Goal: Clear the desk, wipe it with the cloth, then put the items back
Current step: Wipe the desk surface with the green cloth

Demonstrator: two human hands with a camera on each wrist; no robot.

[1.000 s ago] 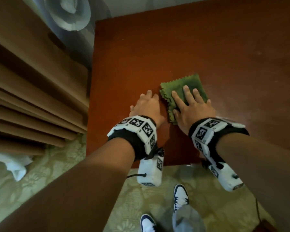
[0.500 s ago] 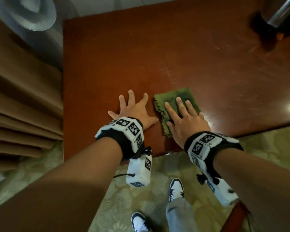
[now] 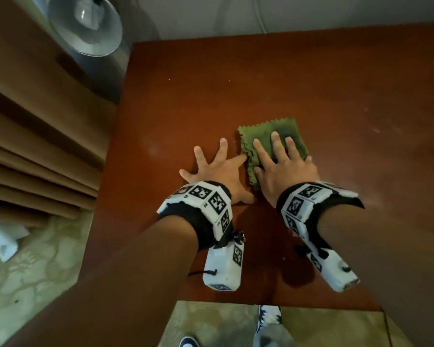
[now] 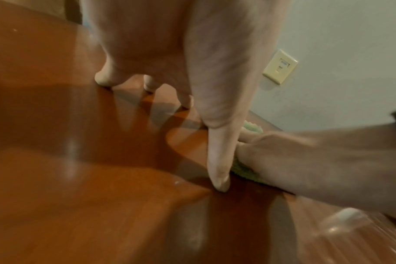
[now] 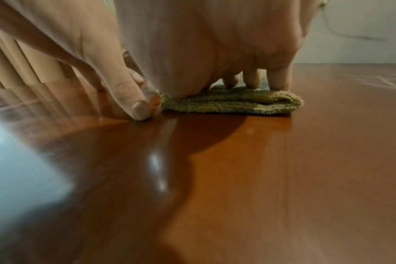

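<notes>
A folded green cloth (image 3: 276, 136) with zigzag edges lies on the reddish-brown desk (image 3: 236, 83). My right hand (image 3: 278, 159) presses flat on the cloth with straight fingers; the right wrist view shows the cloth (image 5: 233, 104) squashed under the palm and fingertips. My left hand (image 3: 216, 166) rests flat on the bare wood just left of the cloth, fingers spread, its thumb beside the cloth's edge (image 4: 242, 169). The left wrist view is blurred; my left hand (image 4: 170, 71) touches the desk (image 4: 79, 178) with its fingertips.
Tan curtains (image 3: 35, 146) hang along the desk's left side, with a round metallic lamp shade (image 3: 85, 26) at the top left. A wall outlet (image 4: 280, 67) sits behind the desk. Patterned floor (image 3: 30, 271) and my shoes (image 3: 269, 314) show below the front edge.
Both hands and the cloth have slid away from the front edge toward the desk's middle. The left hand's fingers stay spread, and the head camera has swung left.
</notes>
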